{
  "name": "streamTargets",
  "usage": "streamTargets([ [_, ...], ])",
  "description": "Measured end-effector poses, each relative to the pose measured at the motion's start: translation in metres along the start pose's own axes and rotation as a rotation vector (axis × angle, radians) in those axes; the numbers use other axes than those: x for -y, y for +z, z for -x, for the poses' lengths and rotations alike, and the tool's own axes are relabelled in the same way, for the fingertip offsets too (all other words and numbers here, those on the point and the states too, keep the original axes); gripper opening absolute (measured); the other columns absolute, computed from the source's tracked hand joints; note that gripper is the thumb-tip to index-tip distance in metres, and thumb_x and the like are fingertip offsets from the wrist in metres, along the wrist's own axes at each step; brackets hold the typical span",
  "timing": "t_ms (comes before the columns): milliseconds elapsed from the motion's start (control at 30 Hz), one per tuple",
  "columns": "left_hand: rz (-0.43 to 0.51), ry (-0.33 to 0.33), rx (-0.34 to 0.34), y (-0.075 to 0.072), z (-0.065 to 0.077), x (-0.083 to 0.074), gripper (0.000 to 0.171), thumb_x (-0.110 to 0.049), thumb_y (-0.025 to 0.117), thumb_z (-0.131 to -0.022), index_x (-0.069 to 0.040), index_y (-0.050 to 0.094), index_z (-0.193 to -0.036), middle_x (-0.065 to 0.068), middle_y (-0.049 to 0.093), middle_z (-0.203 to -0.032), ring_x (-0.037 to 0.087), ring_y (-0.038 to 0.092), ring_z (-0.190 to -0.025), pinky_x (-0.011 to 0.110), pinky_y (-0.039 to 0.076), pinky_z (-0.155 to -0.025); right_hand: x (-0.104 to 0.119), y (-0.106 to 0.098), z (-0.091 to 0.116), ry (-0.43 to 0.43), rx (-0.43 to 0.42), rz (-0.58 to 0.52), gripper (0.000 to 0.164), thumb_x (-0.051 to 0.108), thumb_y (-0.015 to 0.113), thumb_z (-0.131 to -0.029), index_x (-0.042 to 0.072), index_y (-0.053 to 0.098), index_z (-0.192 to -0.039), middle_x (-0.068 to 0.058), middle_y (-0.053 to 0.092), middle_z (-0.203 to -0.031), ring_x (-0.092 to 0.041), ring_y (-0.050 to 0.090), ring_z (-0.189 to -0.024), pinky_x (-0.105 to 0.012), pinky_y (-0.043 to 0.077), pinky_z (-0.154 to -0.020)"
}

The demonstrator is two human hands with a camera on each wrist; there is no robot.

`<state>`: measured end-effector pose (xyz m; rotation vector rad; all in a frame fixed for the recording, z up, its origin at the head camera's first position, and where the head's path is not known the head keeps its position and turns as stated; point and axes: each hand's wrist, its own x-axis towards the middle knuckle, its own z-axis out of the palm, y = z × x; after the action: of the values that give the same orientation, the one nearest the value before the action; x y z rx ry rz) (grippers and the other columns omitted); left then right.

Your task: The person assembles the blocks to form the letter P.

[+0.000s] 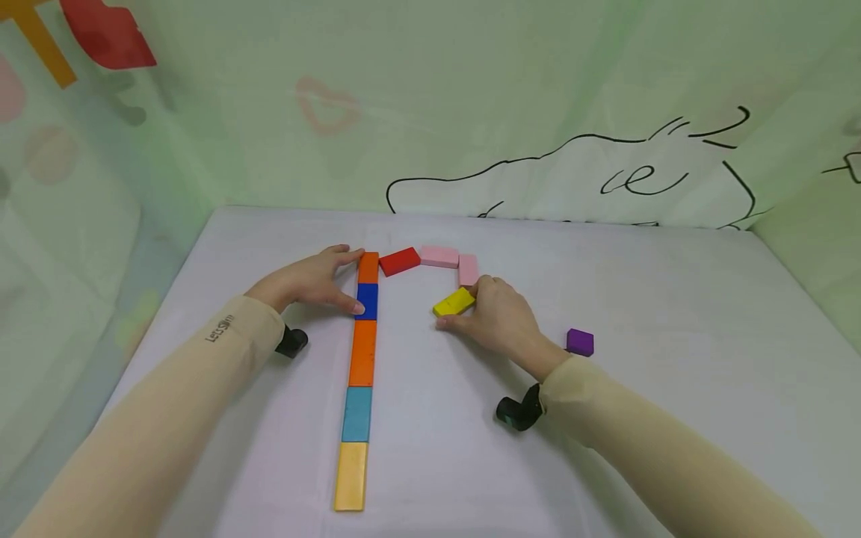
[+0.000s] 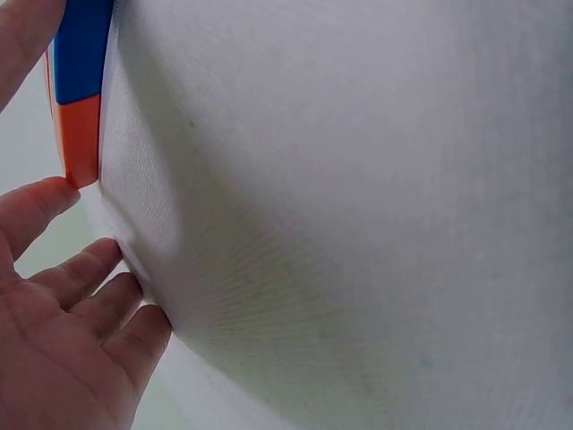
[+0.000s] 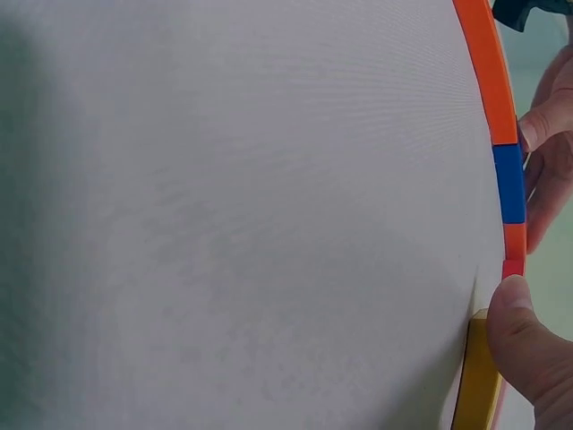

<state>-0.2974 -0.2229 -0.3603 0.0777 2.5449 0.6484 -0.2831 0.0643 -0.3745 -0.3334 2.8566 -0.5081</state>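
My right hand (image 1: 501,317) pinches a yellow block (image 1: 454,302) between thumb and fingers, just below an upright pink block (image 1: 468,270). The yellow block (image 3: 476,376) also shows beside the thumb in the right wrist view. My left hand (image 1: 316,280) rests at the far end of a straight column, its forefinger touching the end of the top orange block (image 2: 81,139) and its thumb at the blue block (image 1: 366,302). From that end, a tilted red block (image 1: 400,261) and a crosswise pink block (image 1: 439,256) lead right to the upright pink one.
Nearer along the column lie a longer orange block (image 1: 363,353), a light blue block (image 1: 357,414) and a pale yellow block (image 1: 351,477). A purple block (image 1: 580,342) sits beyond my right wrist. The white table (image 1: 673,299) meets a green cloth backdrop (image 1: 471,90).
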Motion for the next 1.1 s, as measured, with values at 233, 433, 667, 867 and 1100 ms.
streamTargets([
  [233, -0.002, 0.0, 0.005, -0.0005, 0.0006, -0.001, 0.101, -0.036, 0.08, -0.087, -0.019, 0.017, -0.165, 0.015, 0.003, -0.173, 0.043, 0.011, -0.158, 0.067, 0.02, -0.123, -0.0006, 0.0, 0.0002, 0.0, -0.004, -0.014, 0.066, 0.053, 0.085, -0.079, 0.0, 0.059, -0.108, -0.011, 0.058, -0.091, -0.023, 0.054, -0.082, -0.027, 0.043, -0.067],
  [433, 0.004, -0.004, 0.001, 0.0001, 0.0016, -0.0021, 0.101, -0.034, 0.08, -0.088, -0.019, 0.017, -0.165, 0.015, 0.004, -0.173, 0.043, 0.011, -0.158, 0.066, 0.02, -0.124, -0.0003, 0.0009, 0.0006, 0.0, -0.006, -0.015, 0.069, 0.052, 0.085, -0.079, -0.002, 0.06, -0.113, -0.012, 0.059, -0.094, -0.024, 0.055, -0.084, -0.028, 0.044, -0.069],
  [667, 0.003, -0.003, -0.003, 0.0003, 0.0017, -0.0018, 0.101, -0.035, 0.08, -0.088, -0.018, 0.018, -0.165, 0.015, 0.004, -0.173, 0.043, 0.011, -0.158, 0.066, 0.02, -0.124, 0.0003, 0.0011, 0.0012, 0.001, -0.007, 0.005, 0.07, 0.052, 0.084, -0.08, -0.003, 0.058, -0.116, -0.013, 0.06, -0.097, -0.025, 0.055, -0.087, -0.029, 0.047, -0.072],
  [867, 0.003, 0.008, -0.004, 0.0006, 0.0005, 0.0001, 0.101, -0.036, 0.08, -0.088, -0.018, 0.018, -0.165, 0.015, 0.004, -0.173, 0.044, 0.011, -0.158, 0.066, 0.019, -0.124, 0.0003, 0.002, 0.0024, 0.003, -0.009, -0.001, 0.071, 0.052, 0.084, -0.08, -0.003, 0.058, -0.117, -0.013, 0.061, -0.1, -0.025, 0.056, -0.089, -0.03, 0.049, -0.074],
  [1100, -0.001, 0.015, -0.007, 0.0005, 0.0005, 0.0008, 0.101, -0.036, 0.08, -0.088, -0.018, 0.018, -0.165, 0.016, 0.004, -0.173, 0.044, 0.011, -0.158, 0.066, 0.019, -0.124, 0.0004, 0.0023, 0.0028, 0.004, -0.017, 0.004, 0.072, 0.053, 0.083, -0.081, -0.003, 0.058, -0.119, -0.014, 0.062, -0.102, -0.026, 0.056, -0.09, -0.032, 0.051, -0.078],
])
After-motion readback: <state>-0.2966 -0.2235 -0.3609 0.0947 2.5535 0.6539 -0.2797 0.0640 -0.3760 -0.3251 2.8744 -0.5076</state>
